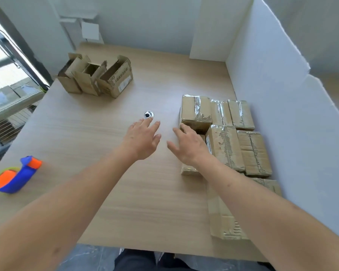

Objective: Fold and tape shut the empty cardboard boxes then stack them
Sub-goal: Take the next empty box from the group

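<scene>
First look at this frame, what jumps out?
Two bare hands, left hand and right hand, reach out open over the middle of the light wooden table, holding nothing. A bright blue and orange tape dispenser sits at the left edge. Taped brown cardboard boxes are packed along the right side, with three open brown cardboard boxes at the far left.

Pale wooden table [90, 133] between white partition panels [282, 90], with a daylit window [6, 75] at left.

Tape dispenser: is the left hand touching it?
Apart. The head view shows the tape dispenser at the table's left edge, with bare tabletop between it and the left hand, which is open near mid-table.
</scene>
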